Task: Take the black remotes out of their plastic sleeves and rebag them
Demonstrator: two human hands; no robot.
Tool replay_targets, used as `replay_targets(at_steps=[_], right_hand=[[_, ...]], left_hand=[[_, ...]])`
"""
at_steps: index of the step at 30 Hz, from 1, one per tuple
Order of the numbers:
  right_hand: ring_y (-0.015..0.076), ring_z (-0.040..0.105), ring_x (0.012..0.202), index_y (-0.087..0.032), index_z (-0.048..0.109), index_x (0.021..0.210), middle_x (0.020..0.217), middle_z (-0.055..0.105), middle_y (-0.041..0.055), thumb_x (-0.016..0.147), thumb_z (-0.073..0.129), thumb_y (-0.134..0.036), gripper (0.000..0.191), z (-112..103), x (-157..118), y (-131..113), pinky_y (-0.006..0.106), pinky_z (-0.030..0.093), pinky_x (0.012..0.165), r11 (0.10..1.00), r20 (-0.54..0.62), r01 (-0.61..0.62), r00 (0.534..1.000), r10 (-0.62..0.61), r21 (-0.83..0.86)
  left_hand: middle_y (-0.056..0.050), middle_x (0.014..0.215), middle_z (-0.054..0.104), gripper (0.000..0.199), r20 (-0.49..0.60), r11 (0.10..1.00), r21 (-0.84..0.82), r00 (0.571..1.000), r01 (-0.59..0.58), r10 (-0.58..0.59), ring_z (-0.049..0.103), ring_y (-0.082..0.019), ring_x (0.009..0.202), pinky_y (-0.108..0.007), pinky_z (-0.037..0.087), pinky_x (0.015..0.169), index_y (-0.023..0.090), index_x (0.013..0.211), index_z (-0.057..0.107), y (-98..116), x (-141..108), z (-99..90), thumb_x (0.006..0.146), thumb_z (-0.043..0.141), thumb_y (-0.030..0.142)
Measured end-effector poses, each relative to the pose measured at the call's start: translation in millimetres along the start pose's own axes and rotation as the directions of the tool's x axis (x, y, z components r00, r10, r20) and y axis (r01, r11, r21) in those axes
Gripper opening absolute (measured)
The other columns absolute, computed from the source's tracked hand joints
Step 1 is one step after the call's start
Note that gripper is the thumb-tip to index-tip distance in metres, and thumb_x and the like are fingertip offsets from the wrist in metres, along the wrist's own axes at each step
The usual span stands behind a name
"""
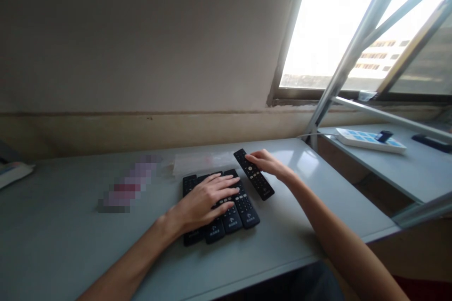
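Several black remote controls point(250, 216) lie side by side in a row on the grey desk, their buttons facing up. My left hand point(208, 197) rests across the tops of them, fingers stretched out and a little apart, hiding part of their keys. To the right of the row, my right hand point(266, 162) pinches one more black remote control point(254, 176) near its upper end, thumb on the face. This remote is slanted, its lower end toward me. I cannot tell whether it touches the desk.
Behind the row lies a clear plastic bag point(205, 162). A blurred-out pinkish item point(129, 188) sits to the left. On the side desk at right is a white power strip point(370, 140) with a black plug. A metal frame post point(348, 63) rises between the desks.
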State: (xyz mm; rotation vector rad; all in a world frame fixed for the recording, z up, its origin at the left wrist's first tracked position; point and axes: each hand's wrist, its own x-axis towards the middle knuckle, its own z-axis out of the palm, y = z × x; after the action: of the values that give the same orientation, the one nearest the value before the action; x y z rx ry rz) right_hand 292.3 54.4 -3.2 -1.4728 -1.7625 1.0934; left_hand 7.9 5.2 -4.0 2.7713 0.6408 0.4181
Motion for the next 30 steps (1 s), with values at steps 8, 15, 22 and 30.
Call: replay_targets(at_steps=[8, 15, 22, 30], right_hand=[[0.0093, 0.039, 0.053, -0.018, 0.052, 0.059, 0.054, 0.052, -0.0017, 0.08, 0.06, -0.08, 0.065, -15.3, -7.6, -2.0, 0.026, 0.03, 0.054, 0.959, 0.273, -0.013, 0.957, 0.094, -0.284], [0.0082, 0.04, 0.047, -0.019, 0.055, 0.064, 0.054, 0.059, 0.0002, 0.076, 0.065, -0.082, 0.066, -12.7, -9.5, -1.0, 0.023, 0.025, 0.045, 0.957, 0.335, -0.145, 0.914, 0.227, -0.252], [0.0069, 0.035, 0.041, -0.017, 0.059, 0.059, 0.042, 0.047, -0.004, 0.083, 0.061, -0.077, 0.065, -9.6, -11.3, -5.3, 0.023, 0.028, 0.045, 0.953, 0.395, -0.095, 0.895, 0.208, -0.287], [0.009, 0.038, 0.038, -0.018, 0.056, 0.047, 0.037, 0.045, -0.0008, 0.085, 0.056, -0.082, 0.075, -1.3, -4.7, 3.0, 0.026, 0.033, 0.047, 0.951, 0.319, -0.094, 0.929, 0.191, -0.294]], left_hand=[[-0.004, 0.164, 0.044, 0.052, 0.133, 0.995, -0.073, 0.989, 0.066, -0.056, 0.038, -0.026, 0.154, -0.051, 0.026, 0.13, 0.029, 0.152, 0.055, 2.1, 0.7, -1.4, 0.102, 0.058, 0.045], [-0.003, 0.164, 0.044, 0.051, 0.128, 0.994, -0.081, 0.99, 0.076, -0.065, 0.039, -0.026, 0.154, -0.051, 0.026, 0.13, 0.031, 0.151, 0.055, 2.9, 0.7, -2.1, 0.101, 0.059, 0.042], [-0.003, 0.168, 0.037, 0.061, 0.152, 0.993, -0.089, 0.986, 0.083, -0.069, 0.034, -0.028, 0.156, -0.052, 0.023, 0.13, 0.031, 0.155, 0.051, 4.8, 0.9, -3.5, 0.098, 0.063, 0.051], [-0.003, 0.167, 0.038, 0.063, 0.112, 0.996, -0.083, 0.993, 0.042, -0.033, 0.035, -0.03, 0.155, -0.056, 0.022, 0.13, 0.034, 0.154, 0.051, 2.6, -1.8, -0.2, 0.094, 0.069, 0.044]])
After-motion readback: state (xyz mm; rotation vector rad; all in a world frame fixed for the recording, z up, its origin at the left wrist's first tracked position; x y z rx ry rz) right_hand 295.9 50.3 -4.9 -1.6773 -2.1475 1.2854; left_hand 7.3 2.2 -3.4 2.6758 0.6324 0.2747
